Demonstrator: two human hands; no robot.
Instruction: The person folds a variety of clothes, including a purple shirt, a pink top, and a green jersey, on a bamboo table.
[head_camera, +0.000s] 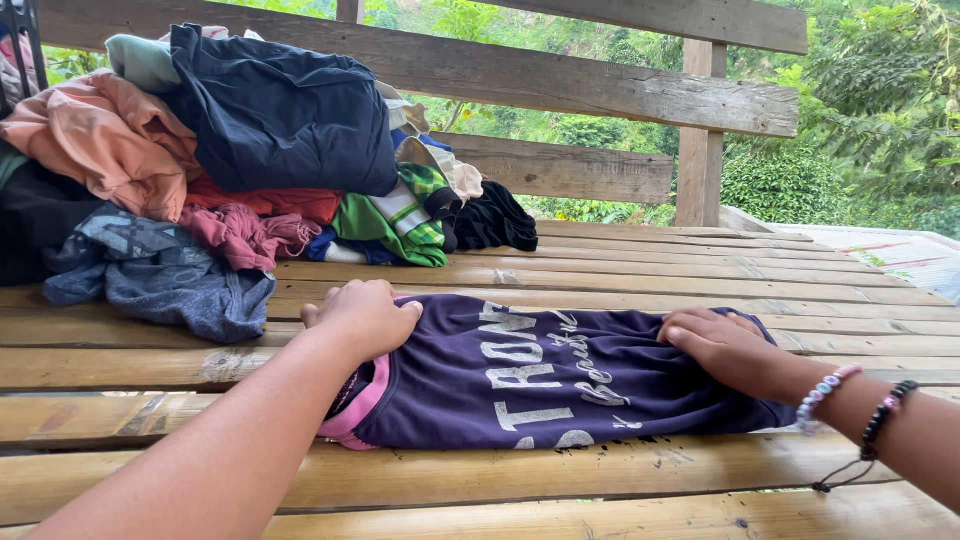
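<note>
Plainly, both hands lay flat and unclenched on a folded purple shirt (560, 375) spread across the slatted wooden tabletop (640, 275): the left hand (365, 318) pressed its pink-edged end, the right hand (722, 345), with bead bracelets (828, 392) at the wrist, pressed the other. Behind them, near the left hand, sat a clothes pile (250, 160).

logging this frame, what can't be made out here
Head view only:
- purple shirt: collar end under the left hand, far end under the right hand.
- clothes pile: lower garments buried; left side cut by the frame edge.
- slatted bench: cut off right and bottom.
</note>
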